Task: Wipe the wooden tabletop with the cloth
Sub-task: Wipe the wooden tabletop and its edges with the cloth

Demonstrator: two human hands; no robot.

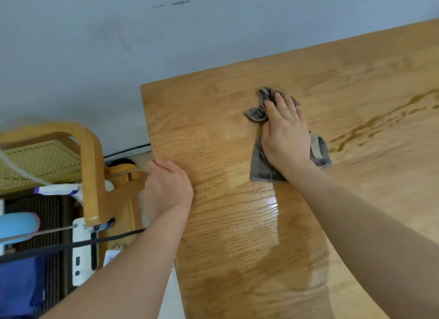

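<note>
Left hand (167, 188) clutched the tabletop (237, 247) edge; right hand (285, 133) pressed flat on the cloth (260, 169); wet streaks (370, 126) right of the cloth looked unwiped.

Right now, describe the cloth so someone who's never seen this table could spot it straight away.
Start at the wooden tabletop filling the right of the view. On it, the right hand presses flat on the cloth. It is the only grey, crumpled thing on the wood.

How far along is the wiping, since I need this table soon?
Partway. The near wooden tabletop carries a wet sheen, so looks wiped. The right hand presses the grey cloth flat mid-table; the left hand grips the table edge. A liquid streak to the right is unwiped.
</note>
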